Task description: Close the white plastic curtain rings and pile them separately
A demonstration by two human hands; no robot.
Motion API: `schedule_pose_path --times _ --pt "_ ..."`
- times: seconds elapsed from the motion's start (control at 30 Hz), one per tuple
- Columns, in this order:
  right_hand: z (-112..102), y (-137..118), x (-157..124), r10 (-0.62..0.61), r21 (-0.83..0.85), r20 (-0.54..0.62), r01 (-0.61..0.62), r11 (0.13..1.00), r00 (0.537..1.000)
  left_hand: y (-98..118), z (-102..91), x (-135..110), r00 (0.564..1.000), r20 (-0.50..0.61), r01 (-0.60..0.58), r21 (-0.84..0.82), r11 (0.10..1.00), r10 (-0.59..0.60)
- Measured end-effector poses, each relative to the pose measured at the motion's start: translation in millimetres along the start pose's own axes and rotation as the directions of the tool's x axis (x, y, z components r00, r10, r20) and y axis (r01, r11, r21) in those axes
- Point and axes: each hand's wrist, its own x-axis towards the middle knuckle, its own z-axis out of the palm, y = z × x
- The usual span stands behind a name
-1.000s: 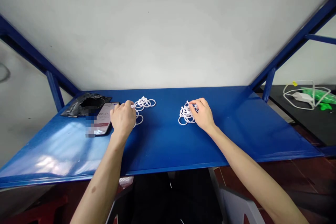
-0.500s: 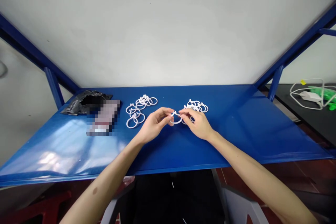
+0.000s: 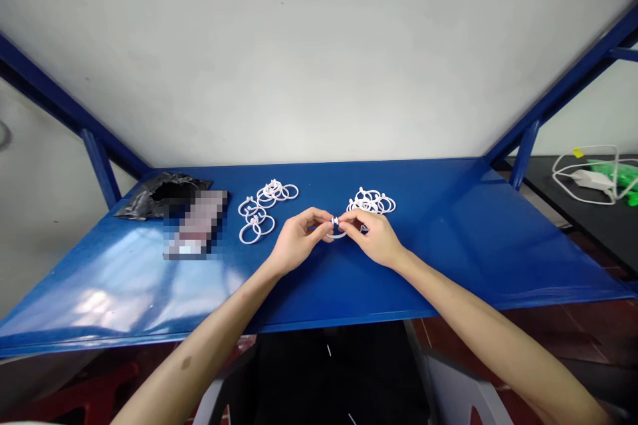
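Observation:
Between my hands, a white plastic curtain ring (image 3: 337, 235) is held just above the blue table, its knobbed ends up at my fingertips. My left hand (image 3: 302, 239) pinches its left side. From the other side, my right hand (image 3: 371, 236) pinches it near the knobs, so the fingertips of both hands almost meet. Fingers partly cover the ring. Several similar rings (image 3: 250, 232) lie in a loose group left of my left hand. Another heap of white rings (image 3: 371, 200) lies just beyond my right hand, which hides part of it.
A black plastic bag (image 3: 149, 196) and a blurred-out flat object (image 3: 199, 222) lie at the table's left. The blue table (image 3: 473, 239) meets a pale wall behind. On a dark surface at far right are a white cable (image 3: 593, 179) and green plastic (image 3: 621, 178).
My hands have come closer together, and the ring's knobbed ends, visible apart from my fingers before, are now pinched between my fingertips. The ring groups have not moved.

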Motion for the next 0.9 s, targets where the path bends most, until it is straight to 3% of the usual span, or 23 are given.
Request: schedule_pose_path --times 0.3,0.6,0.9 --pt "6 5 -2 -0.05 -0.049 0.03 0.052 0.997 0.998 -7 3.1 0 0.999 -0.018 -0.033 0.143 0.989 0.036" --pt "9 2 -11 -0.224 -0.175 0.125 0.244 0.954 0.966 -15 8.2 -12 0.947 0.008 -0.289 0.457 0.841 0.321" --pt "10 8 -6 -0.203 -0.296 0.028 0.203 0.933 0.979 -11 9.6 -3 0.929 0.036 -0.33 0.53 0.781 0.368"
